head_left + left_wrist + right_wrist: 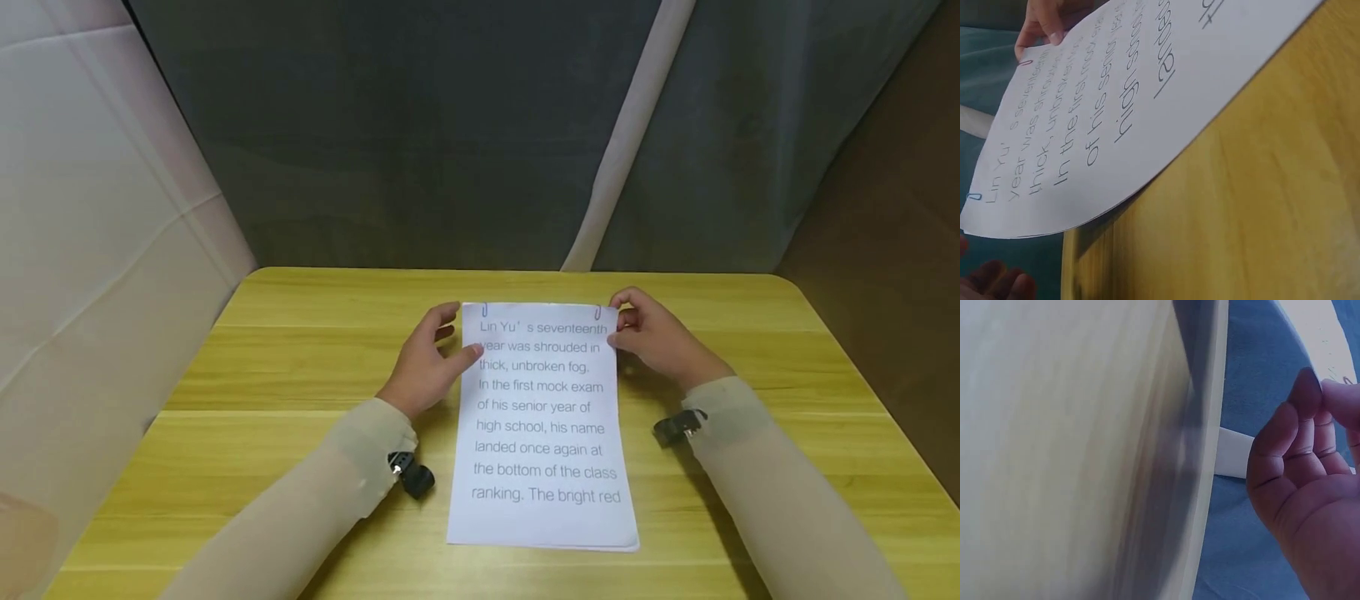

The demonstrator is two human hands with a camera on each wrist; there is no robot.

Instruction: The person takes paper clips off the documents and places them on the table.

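A stack of white sheets (543, 433) printed with large grey text lies lengthwise in the middle of the wooden table (300, 367). Its top edge carries a blue paper clip (484, 311) at the left and a red paper clip (597, 313) at the right. My left hand (431, 362) lies beside the upper left edge, thumb on the paper and fingers loosely spread. My right hand (648, 337) pinches the upper right corner beside the red clip. In the left wrist view the sheets (1147, 94) arch slightly off the table, with the right hand's fingertips (1044, 25) on the far corner.
A grey curtain (450, 142) with a pale strip hangs behind the table's far edge, and white fabric (82, 250) closes off the left. Bare tabletop lies on both sides of the sheets. A small black wrist camera (412, 477) is strapped to each sleeve.
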